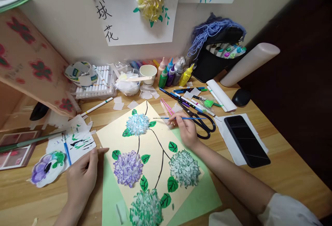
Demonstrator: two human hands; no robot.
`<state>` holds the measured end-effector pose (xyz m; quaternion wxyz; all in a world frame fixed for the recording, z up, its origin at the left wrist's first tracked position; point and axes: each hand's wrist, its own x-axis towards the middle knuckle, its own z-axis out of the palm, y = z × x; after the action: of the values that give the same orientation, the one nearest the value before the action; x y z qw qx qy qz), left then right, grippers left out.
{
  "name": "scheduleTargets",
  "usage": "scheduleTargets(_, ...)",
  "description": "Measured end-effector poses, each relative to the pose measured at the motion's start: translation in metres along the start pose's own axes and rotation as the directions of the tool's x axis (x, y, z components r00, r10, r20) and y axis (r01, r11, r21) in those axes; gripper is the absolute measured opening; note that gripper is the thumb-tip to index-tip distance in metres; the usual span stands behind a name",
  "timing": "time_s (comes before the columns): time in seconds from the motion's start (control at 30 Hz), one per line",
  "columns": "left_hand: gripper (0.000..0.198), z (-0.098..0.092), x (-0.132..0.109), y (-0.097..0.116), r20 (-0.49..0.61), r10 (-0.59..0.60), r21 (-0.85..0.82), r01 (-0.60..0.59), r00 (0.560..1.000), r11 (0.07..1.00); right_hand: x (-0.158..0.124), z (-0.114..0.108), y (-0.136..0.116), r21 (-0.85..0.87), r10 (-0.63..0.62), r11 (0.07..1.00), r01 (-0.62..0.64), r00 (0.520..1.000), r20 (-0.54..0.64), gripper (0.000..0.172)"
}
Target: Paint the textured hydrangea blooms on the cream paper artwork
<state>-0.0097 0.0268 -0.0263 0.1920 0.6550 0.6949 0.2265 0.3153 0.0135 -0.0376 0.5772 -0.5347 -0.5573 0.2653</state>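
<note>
My right hand (pixel 185 129) is closed on a thin blue paintbrush (pixel 190 118), its tip pointing left over the top of a cream sheet (pixel 153 156). On that sheet are raised paper flowers: a blue one (pixel 137 124), a purple one (pixel 128 168), a pale green one (pixel 184 168) and a deeper green one (pixel 146 208). Painted green leaves (pixel 172 184) and dark stems (pixel 162 163) surround them. My left hand (pixel 84 174) lies at the sheet's left side, holding nothing, its index finger stretched to the paper's edge. Green paper (pixel 114 191) sits underneath.
Left of my hand are a paint-smeared palette (pixel 48 169) and another brush (pixel 66 149). Black scissors (pixel 204 124), pens and a phone (pixel 246 141) lie to the right. Paint bottles (pixel 169 75), a paper cup (pixel 148 73) and markers (pixel 103 75) stand along the wall.
</note>
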Motion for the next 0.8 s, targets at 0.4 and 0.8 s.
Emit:
scheduleTargets(0.4,0.051,-0.0012,-0.0002,0.0038,-0.019,-0.023,-0.008,0.023,1.000,1.000,0.0008,-0.0006,-0.0024,-0.172,-0.321,0.921,0.350,0.931,0.173,0.024)
scheduleTargets(0.8,0.048,0.0013,-0.0008,-0.0002,-0.008,0.017,0.004,-0.017,1.000,1.000,0.0009,0.0013,-0.0040,-0.215,-0.322,0.905,0.368,0.921,0.220,0.021)
